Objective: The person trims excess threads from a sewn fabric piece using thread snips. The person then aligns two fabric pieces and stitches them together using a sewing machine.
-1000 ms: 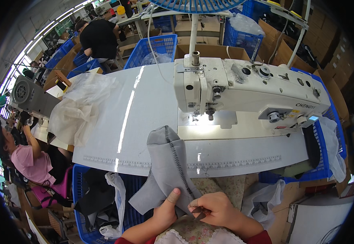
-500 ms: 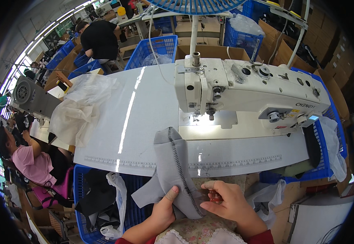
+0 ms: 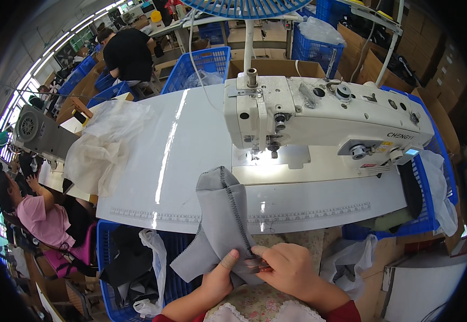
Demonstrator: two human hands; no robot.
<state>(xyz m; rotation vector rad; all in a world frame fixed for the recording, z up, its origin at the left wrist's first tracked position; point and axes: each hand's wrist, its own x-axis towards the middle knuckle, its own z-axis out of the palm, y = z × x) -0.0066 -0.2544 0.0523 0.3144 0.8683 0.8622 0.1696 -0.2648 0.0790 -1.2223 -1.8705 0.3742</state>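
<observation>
A grey sewn fabric piece [image 3: 217, 209] with a dark zigzag seam down its length reaches from my lap up over the table's front edge. My left hand [image 3: 218, 276] is closed on its lower part, thumb on top, the other fingers hidden beneath. A bandage-like wrap covers the left thumb. My right hand [image 3: 290, 271] is closed around small thread snips [image 3: 252, 263], mostly hidden by the fingers. Its fingertips and the snips are at the fabric's right edge, by the lower end of the seam. The right index finger also wears a wrap.
A white sewing machine [image 3: 319, 115] stands on the pale table [image 3: 137, 188], its lamp lit. Thin white sheeting [image 3: 102, 150] lies at the table's left. Blue crates [image 3: 105, 268] with dark scraps and plastic bags flank my lap. Two people work at the left.
My right hand has moved left, bringing the snips against the fabric edge. The fabric has turned slightly and its left flap spreads wider.
</observation>
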